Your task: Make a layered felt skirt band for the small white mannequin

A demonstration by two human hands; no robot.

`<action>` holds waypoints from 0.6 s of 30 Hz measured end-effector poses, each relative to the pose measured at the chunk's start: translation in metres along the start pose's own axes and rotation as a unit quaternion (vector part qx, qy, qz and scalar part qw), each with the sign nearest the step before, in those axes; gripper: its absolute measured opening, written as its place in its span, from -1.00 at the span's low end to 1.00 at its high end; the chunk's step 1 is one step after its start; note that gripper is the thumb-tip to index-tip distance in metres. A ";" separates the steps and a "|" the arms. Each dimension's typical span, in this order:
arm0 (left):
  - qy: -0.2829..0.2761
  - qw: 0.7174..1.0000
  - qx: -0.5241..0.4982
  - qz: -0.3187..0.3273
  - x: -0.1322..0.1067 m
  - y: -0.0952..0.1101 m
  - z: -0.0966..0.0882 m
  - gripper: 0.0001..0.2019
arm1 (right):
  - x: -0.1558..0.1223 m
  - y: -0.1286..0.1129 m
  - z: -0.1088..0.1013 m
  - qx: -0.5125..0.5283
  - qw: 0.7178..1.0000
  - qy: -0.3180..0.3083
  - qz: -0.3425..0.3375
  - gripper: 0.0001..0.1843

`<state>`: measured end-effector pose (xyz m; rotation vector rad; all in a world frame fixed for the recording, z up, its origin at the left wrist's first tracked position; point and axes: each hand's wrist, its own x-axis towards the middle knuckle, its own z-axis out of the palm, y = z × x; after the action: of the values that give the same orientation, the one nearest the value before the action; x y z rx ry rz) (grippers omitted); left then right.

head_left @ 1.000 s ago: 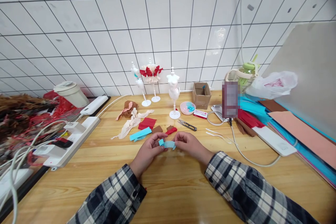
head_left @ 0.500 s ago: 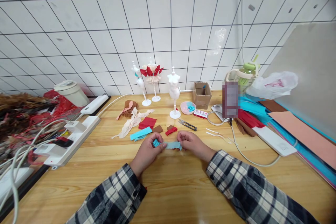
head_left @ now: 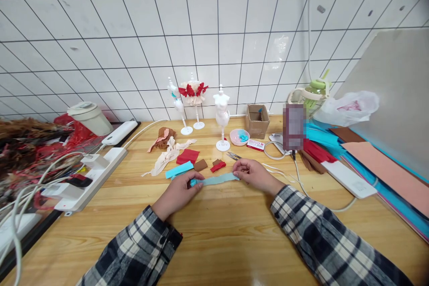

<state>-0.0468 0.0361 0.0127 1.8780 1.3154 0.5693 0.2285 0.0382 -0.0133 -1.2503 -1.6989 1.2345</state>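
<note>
A blue crepe paper strip [head_left: 219, 180] stretches between my two hands, just above the wooden table. My left hand [head_left: 179, 190] pinches its gathered end, and my right hand [head_left: 256, 175] pinches the flat end. Beyond the strip lie a folded blue crepe piece [head_left: 179, 169], a red crepe piece [head_left: 186, 156], a brown piece [head_left: 200, 164] and a small red strip [head_left: 218, 167]. Thread snips [head_left: 233, 155] lie partly hidden behind my right hand. A bare white mini mannequin [head_left: 222, 116] stands further back.
Two more mannequins, one with a red-bowed ruffle [head_left: 193, 91], stand by the tiled wall. A pink bowl [head_left: 239, 137] and a cardboard box [head_left: 258, 121] are at the back. A power strip [head_left: 97, 178] with cables lies left; a phone [head_left: 294, 127] and paper sheets [head_left: 385, 170] sit right.
My hands have moved apart, the left one to the left and the right one to the right. A longer stretch of the blue strip now shows between them.
</note>
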 end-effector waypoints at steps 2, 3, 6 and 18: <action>-0.002 1.000 -0.016 -0.007 0.000 -0.002 0.000 -0.71 | 0.000 0.002 -0.001 -0.020 1.000 0.004 -0.009 -0.78; 0.001 1.000 -0.025 -0.010 0.001 -0.003 0.000 -0.71 | 0.000 0.002 -0.001 -0.035 0.999 0.008 -0.012 -0.78; 0.009 0.999 -0.039 -0.016 0.002 -0.005 0.000 -0.73 | 0.000 0.003 -0.003 -0.092 0.996 0.017 -0.014 -0.80; -0.058 0.998 -0.011 -0.015 -0.003 0.009 0.002 -0.73 | -0.002 0.002 -0.004 -0.130 0.990 0.025 -0.048 -0.80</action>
<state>-0.0410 0.0308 0.0190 1.8433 1.2540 0.4495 0.2331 0.0377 -0.0142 -1.3209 -1.9061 0.9402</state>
